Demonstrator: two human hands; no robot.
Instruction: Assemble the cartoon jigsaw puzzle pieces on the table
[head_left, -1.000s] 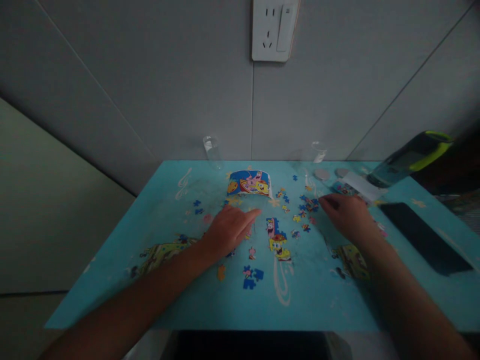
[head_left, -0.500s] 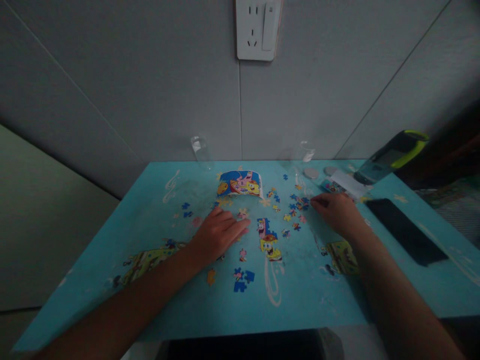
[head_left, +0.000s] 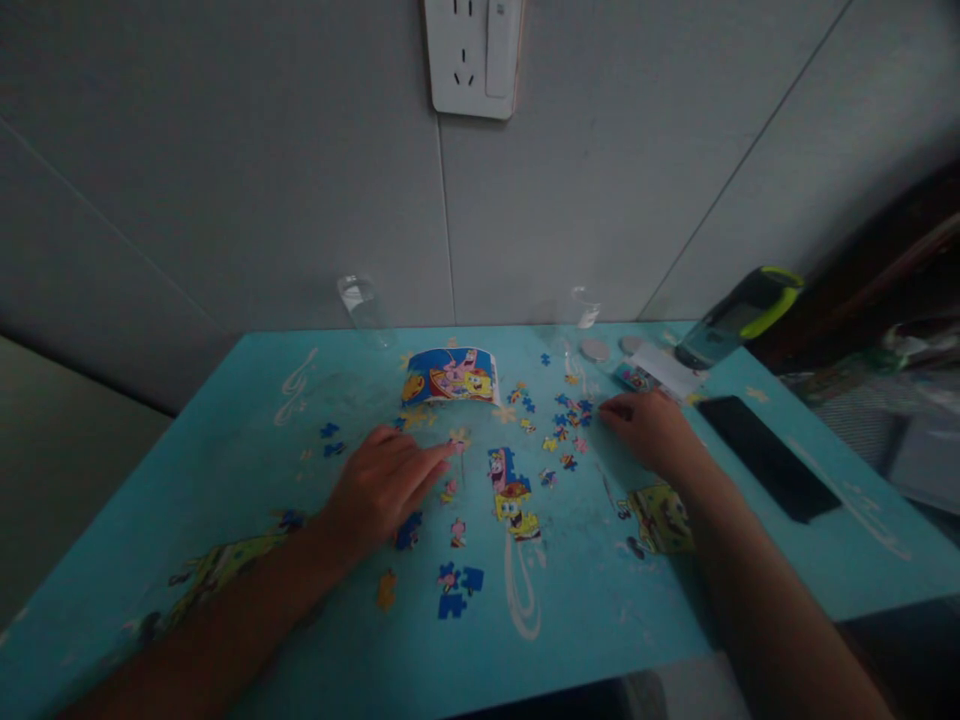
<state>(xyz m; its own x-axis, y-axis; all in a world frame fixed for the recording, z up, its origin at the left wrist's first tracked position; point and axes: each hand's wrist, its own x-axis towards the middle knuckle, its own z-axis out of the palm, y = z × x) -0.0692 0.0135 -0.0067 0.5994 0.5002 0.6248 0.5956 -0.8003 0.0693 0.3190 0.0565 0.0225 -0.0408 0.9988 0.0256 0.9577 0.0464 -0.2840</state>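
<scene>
My left hand (head_left: 390,478) rests over the middle of the table, index finger stretched to a small pink puzzle piece (head_left: 456,443). Loose pieces lie beside and below it, among them a blue piece (head_left: 409,530) partly under the hand. Right of that hand lies a joined strip of puzzle pieces (head_left: 514,495) with pink and yellow cartoon figures. My right hand (head_left: 641,425) is at the right edge of a pile of loose puzzle pieces (head_left: 574,412), its fingertips pressed together. Whatever they may hold is too small to make out. A curved picture card (head_left: 451,376) lies behind the strip.
Toward the wall are two clear containers, one left (head_left: 364,310) and one right (head_left: 586,306), with round lids (head_left: 595,350). A bottle (head_left: 739,318), a white paper packet (head_left: 667,370) and a black phone-like slab (head_left: 769,457) occupy the right side. Blue pieces (head_left: 331,440) lie left.
The view has turned right, so the table appears shifted left. My left hand has moved slightly left, uncovering pieces beneath it. My right hand stays by the pile.
</scene>
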